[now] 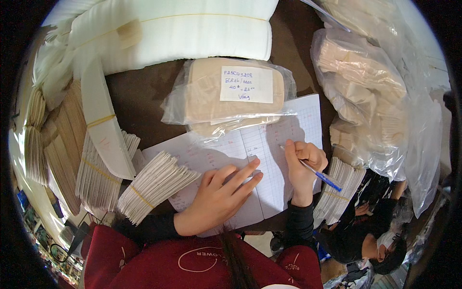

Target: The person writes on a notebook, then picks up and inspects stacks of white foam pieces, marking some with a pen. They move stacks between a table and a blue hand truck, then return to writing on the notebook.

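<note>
An open notebook [276,192] with lined pages and handwriting lies before me on the dark table. My left hand [219,195] rests flat on its left page, fingers stretched out and apart, the tips near the centre fold. Over the right page, my right hand [304,166] grips a pen [321,177] with a blue end; its tip points toward the page. Just beyond the notebook sits a clear plastic bag [236,108] of beige flat pieces, bearing a white handwritten label [246,84]. The bag overlaps the notebook's top edge.
Rubber-banded bundles of white strips [154,185] lie left of the notebook, another bundle [339,190] right of it. A large white stack [192,29] spans the back. Clear bags of beige pieces [361,82] crowd the right. A person [373,245] in black is at the lower right.
</note>
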A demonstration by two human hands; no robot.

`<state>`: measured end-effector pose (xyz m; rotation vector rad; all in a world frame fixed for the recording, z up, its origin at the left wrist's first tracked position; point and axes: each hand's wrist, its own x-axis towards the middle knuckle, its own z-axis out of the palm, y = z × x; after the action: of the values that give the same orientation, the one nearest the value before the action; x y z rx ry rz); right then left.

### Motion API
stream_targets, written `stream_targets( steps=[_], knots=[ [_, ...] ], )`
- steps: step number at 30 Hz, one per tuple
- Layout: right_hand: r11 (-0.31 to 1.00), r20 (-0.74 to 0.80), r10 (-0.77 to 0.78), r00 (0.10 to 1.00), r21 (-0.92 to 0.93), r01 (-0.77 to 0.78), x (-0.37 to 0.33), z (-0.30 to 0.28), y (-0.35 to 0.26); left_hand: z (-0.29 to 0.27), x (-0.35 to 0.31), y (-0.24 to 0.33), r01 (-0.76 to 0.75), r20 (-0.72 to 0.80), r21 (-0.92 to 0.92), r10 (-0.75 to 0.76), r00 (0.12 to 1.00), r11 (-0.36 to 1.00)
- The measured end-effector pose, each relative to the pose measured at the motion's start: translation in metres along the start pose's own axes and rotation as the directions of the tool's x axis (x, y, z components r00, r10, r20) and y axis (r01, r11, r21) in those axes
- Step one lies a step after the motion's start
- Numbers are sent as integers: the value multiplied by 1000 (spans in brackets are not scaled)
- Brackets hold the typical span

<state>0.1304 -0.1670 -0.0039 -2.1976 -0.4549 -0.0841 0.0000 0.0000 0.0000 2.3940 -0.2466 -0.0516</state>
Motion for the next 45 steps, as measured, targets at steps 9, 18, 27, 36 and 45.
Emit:
stream_targets(
  steps=[9,18,27,36,45],
  knots=[
    [1000,18,-15,1000,-23,15,1,0,2,3,-1,0,15,-3,-17,-15,1000,1000],
    [999,32,0,999,-36,1,2,1,-4,4,-1,1,8,-8,3,-8,1000,1000],
    [1000,-2,10,1000,7,-10,1,0,-1,3,0,1,1,-15,29,0,1000,1000],
    [1000,-26,-11,1000,3,11,3,-2,2,3,0,2,1,-15,25,-1,1000,1000],
    [977,-133,138,982,183,-112,8,-12,18,2,0,1,-25,-28,24,26,999,999]
  ],
)
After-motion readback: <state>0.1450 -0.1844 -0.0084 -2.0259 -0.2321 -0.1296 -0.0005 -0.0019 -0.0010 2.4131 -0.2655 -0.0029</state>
